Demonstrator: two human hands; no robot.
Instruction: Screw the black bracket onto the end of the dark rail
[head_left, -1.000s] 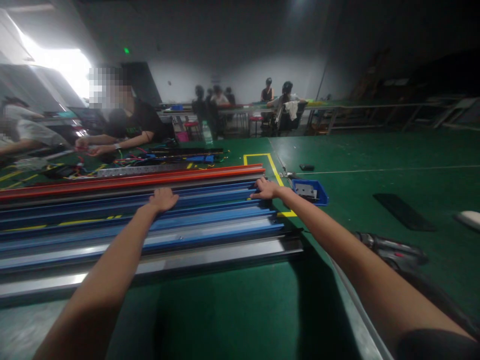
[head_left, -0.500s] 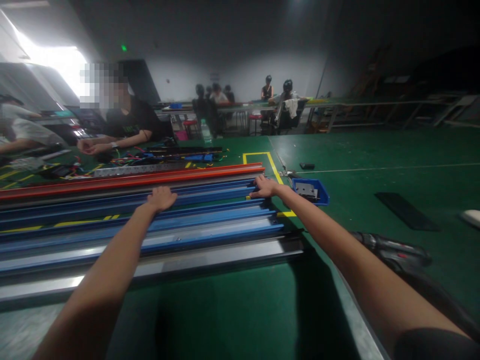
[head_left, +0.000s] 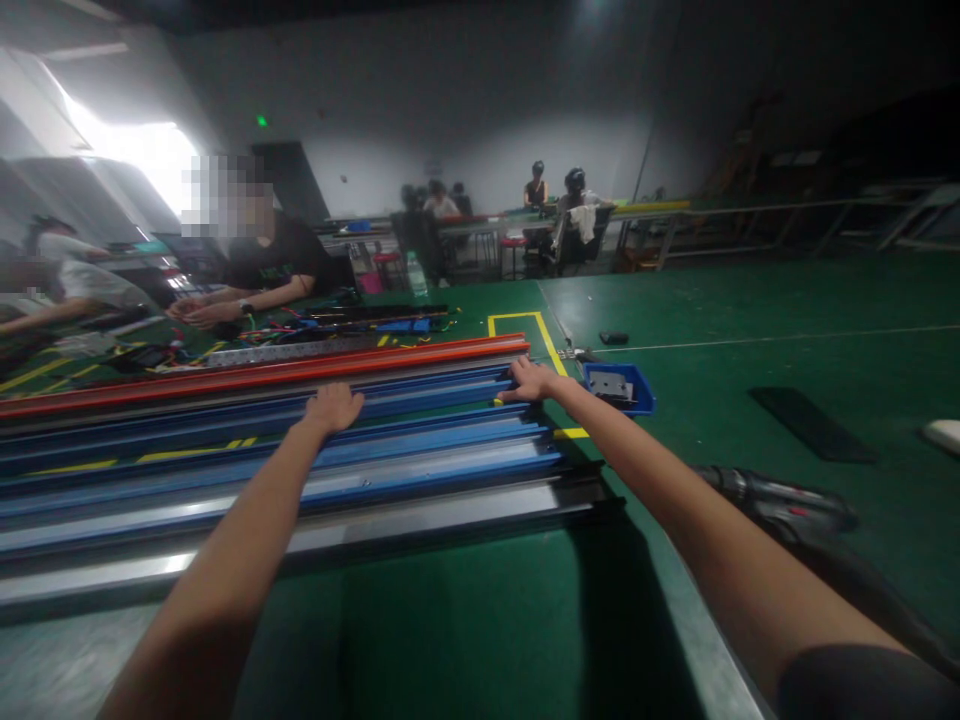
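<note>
Both arms reach forward over several long metal rails lying side by side across the green table. My left hand (head_left: 335, 408) is closed over a blue rail (head_left: 420, 398), its fingers bent over the far side. Near that rail's right end my right hand (head_left: 529, 382) is closed on it as well, its thumb on the near side. The fingertips of both hands are partly hidden. Nearer to me lie a light blue rail (head_left: 450, 465) and a silver-grey rail (head_left: 450, 520). Just beyond the held rail is a red-orange rail (head_left: 420, 357).
A blue bin (head_left: 643, 392) with metal plates stands right of my right hand. A power drill (head_left: 787, 500) and a dark flat strip (head_left: 814, 425) lie farther right. Wires and parts (head_left: 322, 325) lie beyond the rails, where a co-worker (head_left: 277, 265) sits. A bottle (head_left: 416, 275) stands behind.
The view has shifted slightly, so the background sits lower and farther right. My left hand appears a little farther right; both hands stay on the blue rail.
</note>
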